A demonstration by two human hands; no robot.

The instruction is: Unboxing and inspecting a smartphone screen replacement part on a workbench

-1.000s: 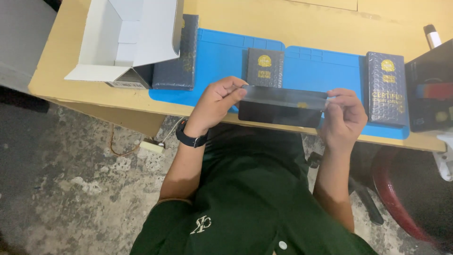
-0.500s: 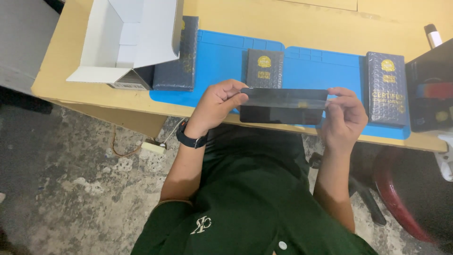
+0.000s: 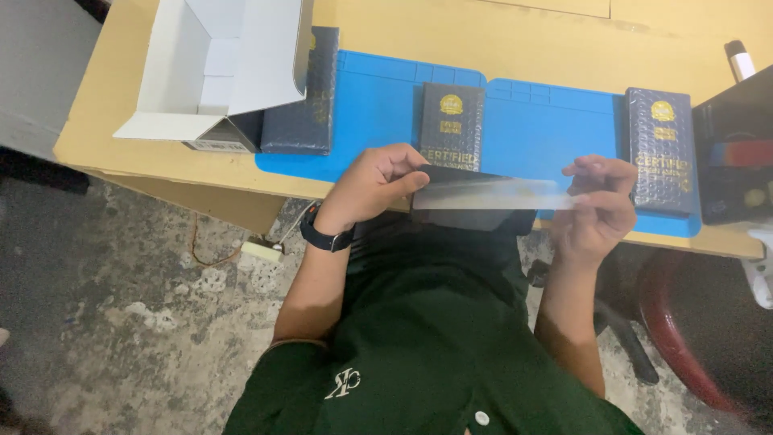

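I hold a long clear plastic film (image 3: pixel 495 194) stretched between both hands, just in front of the desk's near edge. My left hand (image 3: pixel 372 187) pinches its left end, and a black watch sits on that wrist. My right hand (image 3: pixel 597 205) grips the right end. Under the film lies a dark flat slab (image 3: pixel 471 219), partly hidden by it. Behind my hands a blue mat (image 3: pixel 378 105) covers the wooden desk (image 3: pixel 499 32), with a dark blue booklet-like box (image 3: pixel 449 125) lying on it.
An open white cardboard box (image 3: pixel 213 68) stands at the desk's left, with a dark blue box (image 3: pixel 306 105) beside it. Another dark blue box (image 3: pixel 662 149) lies on the mat's right end. A black case (image 3: pixel 737 161) sits at the far right. Concrete floor lies below.
The film now lies flatter and more see-through across the dark slab. My right hand's fingers have spread a little at its end. The left hand has barely moved.
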